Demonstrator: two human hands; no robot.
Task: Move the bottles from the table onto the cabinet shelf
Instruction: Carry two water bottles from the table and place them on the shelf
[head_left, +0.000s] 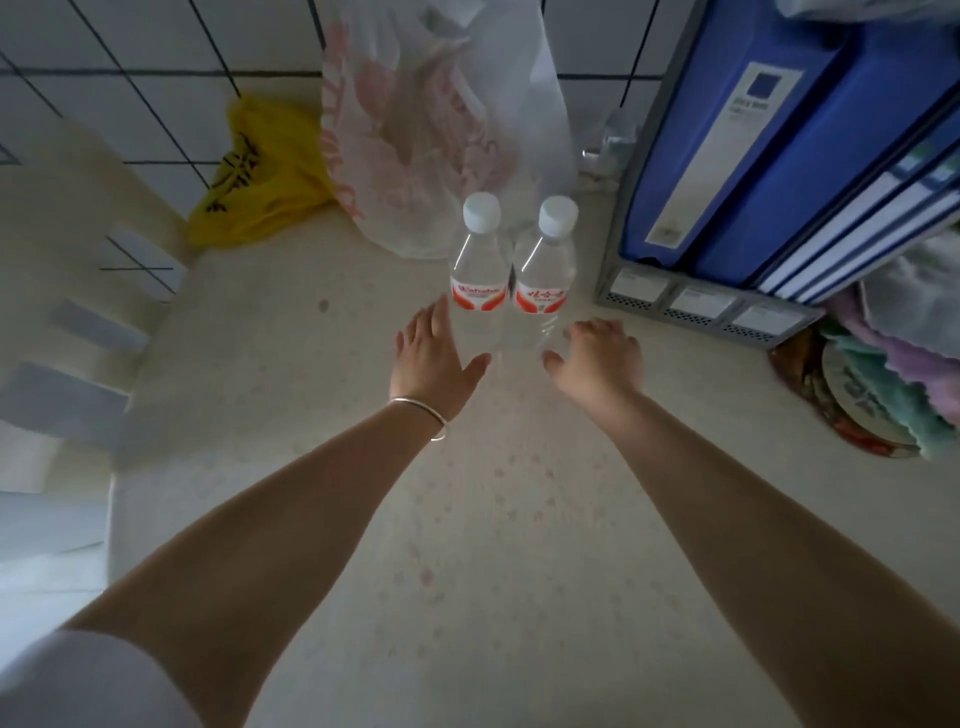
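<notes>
Two clear water bottles stand upright and side by side just above the centre of the frame, on the pale speckled table (311, 415): the left bottle (479, 260) and the right bottle (545, 265), each with a white cap and a red-and-white label, their bodies touching or nearly so. My left hand (434, 358) is just below and to the left of the left bottle, fingers straight and spread, thumb pointing toward the bottle's base; it holds nothing, and I cannot tell whether the fingertips brush the bottle. A thin silver bangle (421, 415) sits on that wrist. My right hand (597, 358) is just below and to the right of the right bottle, fingers loosely curled downward near its base, thumb pointing inward; it grips nothing that I can see. Both bottles lie between and just beyond my two hands. Behind them, a translucent plastic bag (431, 130) with pink print leans at the tiled wall, with a yellow bag (260, 176) to its left. At upper right, blue binders (769, 130) stand in a grey file rack (691, 306), and folded towels (904, 364) are piled at the right edge.
</notes>
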